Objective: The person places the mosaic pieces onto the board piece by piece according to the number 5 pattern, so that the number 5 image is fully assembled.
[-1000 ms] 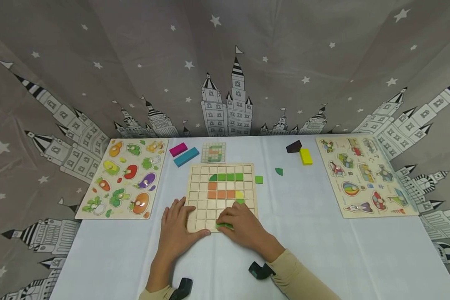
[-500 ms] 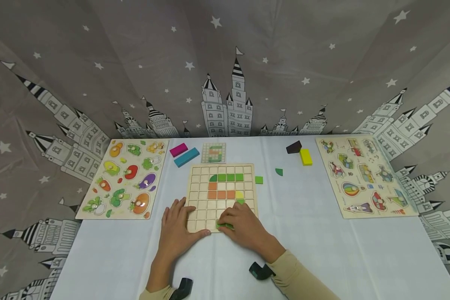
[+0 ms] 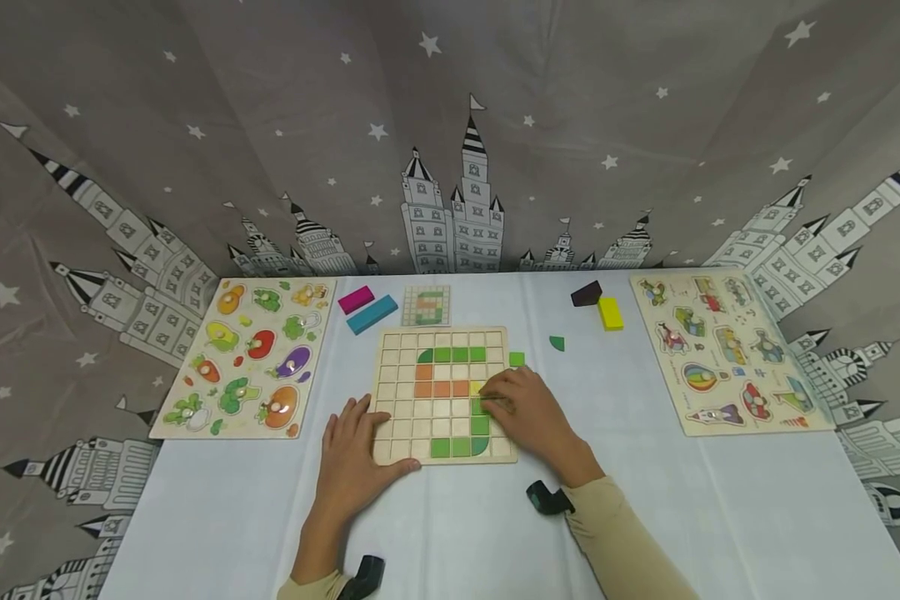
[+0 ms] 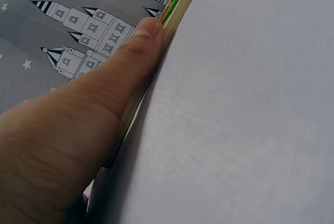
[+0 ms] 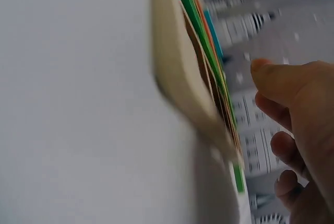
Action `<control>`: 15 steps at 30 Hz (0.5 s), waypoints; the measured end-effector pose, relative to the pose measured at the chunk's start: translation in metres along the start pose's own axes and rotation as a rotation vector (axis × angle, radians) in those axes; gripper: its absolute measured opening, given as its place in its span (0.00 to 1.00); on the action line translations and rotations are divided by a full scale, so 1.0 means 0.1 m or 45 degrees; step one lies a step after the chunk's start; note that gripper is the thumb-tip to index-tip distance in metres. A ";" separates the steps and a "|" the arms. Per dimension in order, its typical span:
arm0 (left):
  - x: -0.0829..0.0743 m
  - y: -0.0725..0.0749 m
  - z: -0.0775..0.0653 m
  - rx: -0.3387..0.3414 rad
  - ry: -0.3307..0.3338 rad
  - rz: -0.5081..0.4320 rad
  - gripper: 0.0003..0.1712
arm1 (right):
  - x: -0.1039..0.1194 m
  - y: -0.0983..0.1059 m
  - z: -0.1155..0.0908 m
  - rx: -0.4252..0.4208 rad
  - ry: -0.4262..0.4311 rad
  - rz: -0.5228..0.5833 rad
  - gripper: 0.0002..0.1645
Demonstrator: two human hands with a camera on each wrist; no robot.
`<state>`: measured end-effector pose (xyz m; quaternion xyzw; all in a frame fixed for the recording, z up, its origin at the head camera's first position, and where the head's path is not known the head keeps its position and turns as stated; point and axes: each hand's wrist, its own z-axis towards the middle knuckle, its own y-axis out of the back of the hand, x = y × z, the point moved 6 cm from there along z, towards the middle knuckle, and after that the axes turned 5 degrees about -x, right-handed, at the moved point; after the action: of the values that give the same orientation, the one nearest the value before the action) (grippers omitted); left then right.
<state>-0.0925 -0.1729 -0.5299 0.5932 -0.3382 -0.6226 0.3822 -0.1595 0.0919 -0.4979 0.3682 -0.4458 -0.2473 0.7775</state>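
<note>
A wooden grid board [image 3: 400, 372] lies mid-table with coloured tiles set in its squares. Green tiles [image 3: 460, 354] line the top, orange tiles [image 3: 442, 389] run through the middle, and more green tiles [image 3: 460, 447] follow the lower right. My left hand [image 3: 356, 454] rests spread along the board's left and lower edges, its thumb [image 4: 147, 31] against the rim. Over the right side, my right hand [image 3: 534, 414] hovers with bent fingers, fingertips beside the yellow tile [image 3: 475, 387]. The right wrist view shows nothing between its thumb and fingers [image 5: 274, 80].
A loose green square [image 3: 517, 359] and a green quarter-round [image 3: 557, 343] lie right of the board. Behind it are a small pattern card [image 3: 426, 306] and pink [image 3: 356, 299] and blue blocks [image 3: 372, 314]. Puzzle boards [image 3: 251, 367] [image 3: 727, 358] flank the table.
My right hand has left the green tiles at the board's lower edge and moved up and right. Those tiles now show in full. The left hand stays put.
</note>
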 end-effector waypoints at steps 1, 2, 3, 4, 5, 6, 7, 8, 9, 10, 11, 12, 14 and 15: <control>0.00 0.00 0.00 -0.001 0.000 -0.001 0.55 | -0.07 0.03 0.02 -0.011 -0.035 0.004 0.09; 0.00 0.00 0.00 -0.001 -0.001 -0.003 0.55 | -0.14 0.06 0.05 -0.016 -0.070 0.002 0.10; 0.00 0.00 0.00 0.000 -0.002 -0.004 0.55 | -0.21 0.09 0.07 -0.026 -0.102 0.011 0.11; 0.00 -0.01 0.00 0.000 -0.004 -0.004 0.55 | -0.27 0.11 0.09 -0.028 -0.137 0.011 0.12; 0.00 -0.01 0.00 0.001 -0.005 -0.005 0.54 | -0.33 0.13 0.11 -0.034 -0.164 0.016 0.13; 0.00 -0.01 0.00 0.001 -0.006 -0.006 0.54 | -0.38 0.14 0.12 -0.039 -0.187 0.025 0.14; 0.00 -0.01 0.00 0.000 -0.007 -0.008 0.54 | -0.43 0.15 0.14 -0.037 -0.210 0.021 0.16; 0.00 -0.01 0.00 0.000 -0.006 -0.010 0.54 | -0.47 0.16 0.15 -0.034 -0.229 0.023 0.18; 0.00 0.00 0.00 -0.001 -0.005 -0.012 0.54 | -0.51 0.16 0.15 -0.027 -0.248 0.025 0.19; 0.01 0.00 0.00 -0.002 -0.005 -0.011 0.54 | -0.55 0.16 0.16 -0.018 -0.263 0.020 0.20; 0.01 0.00 0.00 -0.002 -0.004 -0.012 0.54 | -0.58 0.16 0.17 -0.015 -0.272 0.026 0.21; 0.01 0.00 0.00 -0.002 -0.003 -0.012 0.54 | -0.60 0.15 0.17 -0.004 -0.283 0.022 0.22; 0.01 0.00 0.00 -0.001 -0.001 -0.008 0.54 | -0.65 0.15 0.17 0.000 -0.297 0.032 0.23; 0.01 -0.01 0.00 0.000 -0.001 -0.006 0.54 | -0.67 0.16 0.17 -0.004 -0.310 0.038 0.23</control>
<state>-0.0927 -0.1737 -0.5310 0.5939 -0.3367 -0.6237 0.3806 -0.2054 0.1435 -0.5143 0.3277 -0.5419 -0.2793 0.7217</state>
